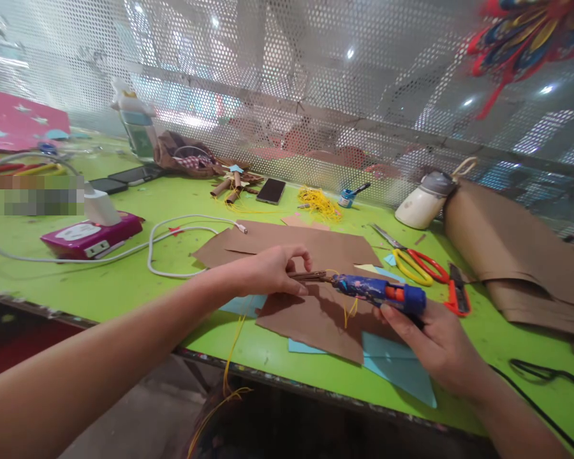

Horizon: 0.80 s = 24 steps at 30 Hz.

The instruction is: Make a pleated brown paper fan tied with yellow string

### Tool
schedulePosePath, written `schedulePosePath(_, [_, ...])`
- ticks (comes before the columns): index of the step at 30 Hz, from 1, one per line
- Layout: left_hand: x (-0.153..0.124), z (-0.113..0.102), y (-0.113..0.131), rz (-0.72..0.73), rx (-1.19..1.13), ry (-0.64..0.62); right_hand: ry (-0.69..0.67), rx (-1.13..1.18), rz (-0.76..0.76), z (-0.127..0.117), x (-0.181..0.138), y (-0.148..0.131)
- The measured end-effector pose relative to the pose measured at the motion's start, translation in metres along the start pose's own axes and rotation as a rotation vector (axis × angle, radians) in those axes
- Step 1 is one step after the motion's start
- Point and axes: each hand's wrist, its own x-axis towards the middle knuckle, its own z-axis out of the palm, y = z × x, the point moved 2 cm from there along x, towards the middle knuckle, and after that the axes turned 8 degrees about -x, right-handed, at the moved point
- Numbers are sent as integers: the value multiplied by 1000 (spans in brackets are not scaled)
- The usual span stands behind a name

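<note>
My right hand (435,344) grips a blue patterned glue gun (380,292) with an orange trigger, its nozzle pointing left. My left hand (272,271) pinches a thin brown rolled paper stick (309,276) whose end meets the glue gun's nozzle. Yellow threads (349,312) hang from that spot. Both hands hover over brown paper sheets (316,255) and light blue paper pieces (397,366) on the green table (124,280).
Scissors (414,258) with yellow and red handles and an orange cutter (456,290) lie to the right. A brown paper roll (511,255), white bottle (423,201), phone (270,190), yellow thread bundle (320,203), pink box (93,234) and white cable (172,239) sit around. A perforated metal screen (291,76) backs the table.
</note>
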Motion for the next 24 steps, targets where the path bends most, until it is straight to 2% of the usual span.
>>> schedulePosePath(5, [0,4,0,-31,-2,-5,3,22,13,0,1,0])
schedulePosePath(9, [-4,8,4,-69,33,52,25,34,13,-1,2,-3])
schedulePosePath(17, [-13,15,11,95,555,272,13,6,31,-5,0,-3])
schedulePosePath(24, [-14,20,11,191,780,347,2,-15,11,-5,-2,-3])
